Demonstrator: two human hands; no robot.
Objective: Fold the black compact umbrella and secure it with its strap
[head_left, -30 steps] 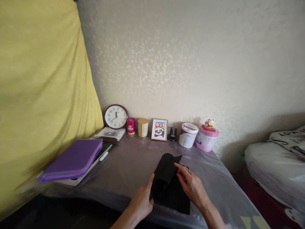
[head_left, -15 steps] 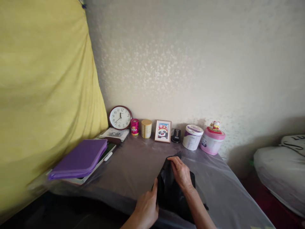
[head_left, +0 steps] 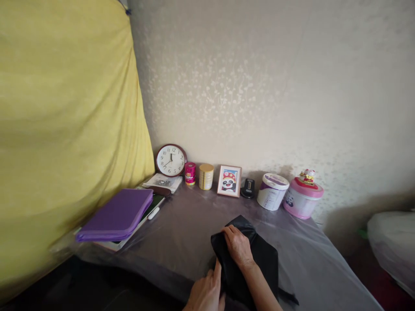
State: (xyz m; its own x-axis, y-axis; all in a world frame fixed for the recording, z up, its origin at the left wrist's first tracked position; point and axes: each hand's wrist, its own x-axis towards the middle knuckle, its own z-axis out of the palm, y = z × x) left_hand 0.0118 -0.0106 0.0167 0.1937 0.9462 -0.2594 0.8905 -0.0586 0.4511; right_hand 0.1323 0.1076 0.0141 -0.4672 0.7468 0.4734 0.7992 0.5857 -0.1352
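A soft black bag-like piece of fabric (head_left: 264,263) lies on the table before me, with a slight sheen and a strap end (head_left: 288,296) sticking out at its lower right. My right hand (head_left: 239,247) reaches across it, fingers closed on its raised upper-left edge. At the lower left edge of the fabric is my left hand (head_left: 207,289), index finger pointing up along the edge and the other fingers curled. Part of the left hand's grip is hidden by the fabric and the frame's bottom.
Along the wall stand a clock (head_left: 171,160), a pink can (head_left: 190,174), a yellow-lidded can (head_left: 206,177), a panda picture frame (head_left: 229,181), a black device (head_left: 248,188), a white-and-purple tub (head_left: 272,192) and a pink tub (head_left: 302,198). A purple folder (head_left: 116,214) lies left, by a yellow curtain (head_left: 71,129).
My right hand has brought the upper edge of the black fabric down and left, folding it over; more of the fabric shows at the right. The view has shifted slightly.
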